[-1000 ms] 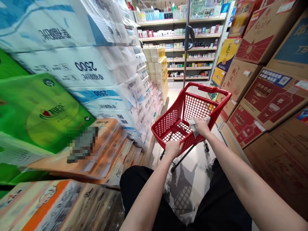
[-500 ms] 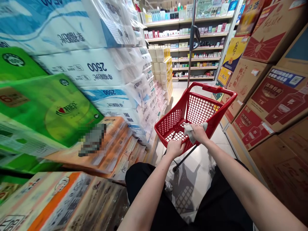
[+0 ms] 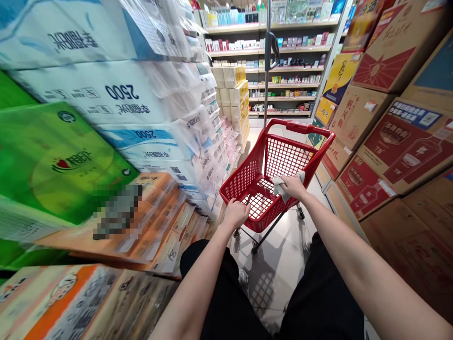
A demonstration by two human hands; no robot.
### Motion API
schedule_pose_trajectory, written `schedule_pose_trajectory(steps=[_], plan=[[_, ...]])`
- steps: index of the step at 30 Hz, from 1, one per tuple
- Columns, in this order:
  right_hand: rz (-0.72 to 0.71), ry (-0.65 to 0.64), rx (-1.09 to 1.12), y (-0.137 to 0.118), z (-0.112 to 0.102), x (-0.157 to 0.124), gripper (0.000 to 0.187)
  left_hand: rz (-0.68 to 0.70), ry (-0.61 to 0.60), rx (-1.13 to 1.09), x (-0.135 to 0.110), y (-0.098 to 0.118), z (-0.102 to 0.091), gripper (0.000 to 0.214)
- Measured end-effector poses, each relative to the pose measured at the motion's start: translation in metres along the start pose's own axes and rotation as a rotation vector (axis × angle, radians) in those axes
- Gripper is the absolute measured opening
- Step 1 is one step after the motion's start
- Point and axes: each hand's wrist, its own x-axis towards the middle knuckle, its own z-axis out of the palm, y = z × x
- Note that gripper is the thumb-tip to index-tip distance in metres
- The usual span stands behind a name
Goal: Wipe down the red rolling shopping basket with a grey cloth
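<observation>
A red plastic shopping cart (image 3: 247, 177) stands in the aisle in front of me. My left hand (image 3: 235, 213) is closed over the near left rim of its basket. My right hand (image 3: 293, 187) is closed on a crumpled white cloth (image 3: 280, 186) and presses it against the near right rim. The basket looks empty. My black trousers show below my forearms.
Stacked packs of tissue paper (image 3: 116, 104) and green packs (image 3: 53, 160) wall the left side. Cardboard cartons (image 3: 392, 141) are piled on the right. A metal pole (image 3: 266, 66) rises behind the cart. Shelves of goods (image 3: 283, 47) close the aisle's far end.
My left hand has slid left along the basket rim toward its corner. The cart has shifted a little left; my right hand still holds the cloth on the rim.
</observation>
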Motion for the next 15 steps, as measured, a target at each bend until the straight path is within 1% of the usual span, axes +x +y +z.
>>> schedule_pose_trajectory(steps=[2, 4, 7, 9, 11, 13, 15], plan=[[0.008, 0.000, 0.008, -0.001, 0.001, 0.003, 0.029, -0.020, -0.006, 0.062, 0.003, -0.006, 0.004, 0.053], [0.031, 0.050, 0.024, -0.001, 0.006, 0.004, 0.029, -0.014, -0.005, 0.101, 0.005, -0.005, 0.007, 0.049], [0.082, 0.224, 0.091, -0.003, 0.018, 0.001, 0.030, -0.007, 0.000, 0.119, 0.005, 0.003, 0.009, 0.044], [0.118, 0.345, 0.178, -0.009, 0.030, -0.005, 0.032, -0.002, 0.001, 0.122, 0.005, 0.007, 0.008, 0.042], [0.155, 0.457, 0.287, -0.021, 0.042, -0.016, 0.033, -0.007, 0.007, 0.118, 0.005, 0.010, 0.007, 0.043], [0.207, 0.563, 0.396, -0.040, 0.053, -0.030, 0.036, -0.022, 0.010, 0.110, 0.004, 0.010, 0.006, 0.045], [0.270, 0.629, 0.482, -0.060, 0.060, -0.045, 0.040, -0.034, 0.005, 0.100, 0.004, 0.011, 0.004, 0.046]])
